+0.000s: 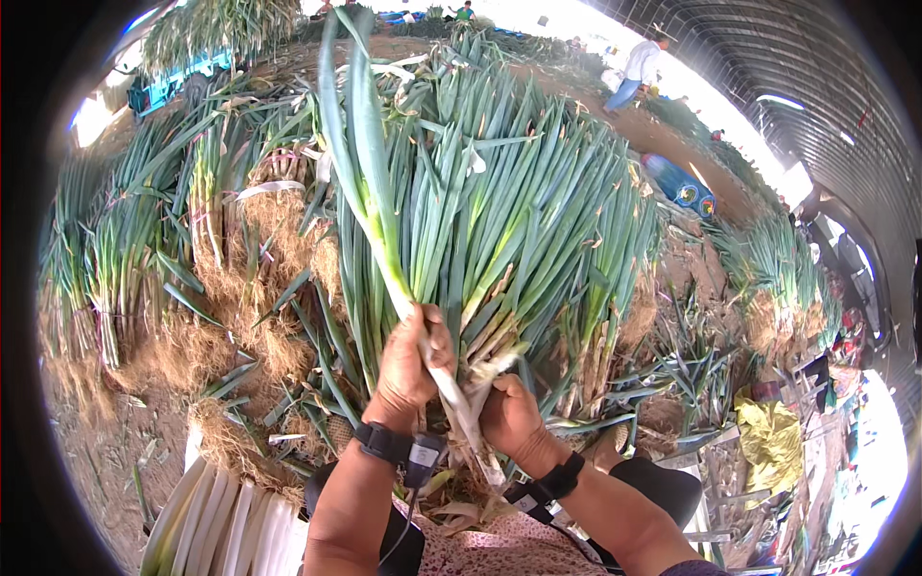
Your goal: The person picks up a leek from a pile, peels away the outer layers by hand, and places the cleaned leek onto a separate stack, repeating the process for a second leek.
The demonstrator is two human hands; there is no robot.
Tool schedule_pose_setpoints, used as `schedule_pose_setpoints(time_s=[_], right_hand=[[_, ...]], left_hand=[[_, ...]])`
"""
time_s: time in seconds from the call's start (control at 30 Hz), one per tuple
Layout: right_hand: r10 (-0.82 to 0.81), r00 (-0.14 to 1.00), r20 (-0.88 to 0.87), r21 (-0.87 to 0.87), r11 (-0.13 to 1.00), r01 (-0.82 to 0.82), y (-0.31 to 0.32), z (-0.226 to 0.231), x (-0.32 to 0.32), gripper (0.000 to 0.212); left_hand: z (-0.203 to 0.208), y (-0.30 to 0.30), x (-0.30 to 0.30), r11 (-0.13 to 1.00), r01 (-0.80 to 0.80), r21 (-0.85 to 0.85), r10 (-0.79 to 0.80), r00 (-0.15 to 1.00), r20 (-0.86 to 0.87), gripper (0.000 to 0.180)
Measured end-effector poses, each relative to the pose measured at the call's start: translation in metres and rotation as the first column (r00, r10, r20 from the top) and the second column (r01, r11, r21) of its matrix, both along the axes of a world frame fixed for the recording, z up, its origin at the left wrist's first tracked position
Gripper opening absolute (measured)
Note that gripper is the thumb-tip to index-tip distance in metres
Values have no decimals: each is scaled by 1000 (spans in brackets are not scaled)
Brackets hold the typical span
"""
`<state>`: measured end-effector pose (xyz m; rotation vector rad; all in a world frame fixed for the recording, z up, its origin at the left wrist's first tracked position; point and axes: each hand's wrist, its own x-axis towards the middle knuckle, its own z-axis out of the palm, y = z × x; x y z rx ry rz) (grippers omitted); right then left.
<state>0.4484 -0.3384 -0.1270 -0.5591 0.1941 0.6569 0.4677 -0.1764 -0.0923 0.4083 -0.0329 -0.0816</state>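
Note:
A long green onion (384,230) slants up in front of me, its green leaves at the top and its white shaft pointing down toward my lap. My left hand (411,360) is closed around the shaft at mid-length. Beside the lower white part, my right hand (511,415) has its fingers curled on a pale, loose outer leaf (495,367), which is slightly blurred. Its fingertips are partly hidden. Right behind both hands stands a large dense pile of green onions (519,211), leaves upward.
Bundles of green onions with bushy roots (279,221) stand at the left. White cleaned stalks (221,523) lie at the lower left. To the right are a yellow plastic sack (768,442) and a blue bundle (677,182). Another person (639,67) is far back, under a ribbed roof.

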Motion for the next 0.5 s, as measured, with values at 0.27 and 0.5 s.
schedule_pose_setpoints(time_s=[0.27, 0.5], right_hand=[[861, 403, 309, -942, 337, 2, -105, 22, -76, 27], [939, 342, -47, -891, 115, -438, -137, 82, -105, 26]], left_hand=[[-8, 48, 18, 892, -383, 240, 432, 878, -207, 30], [-16, 43, 13, 835, -368, 408, 503, 812, -297, 31]])
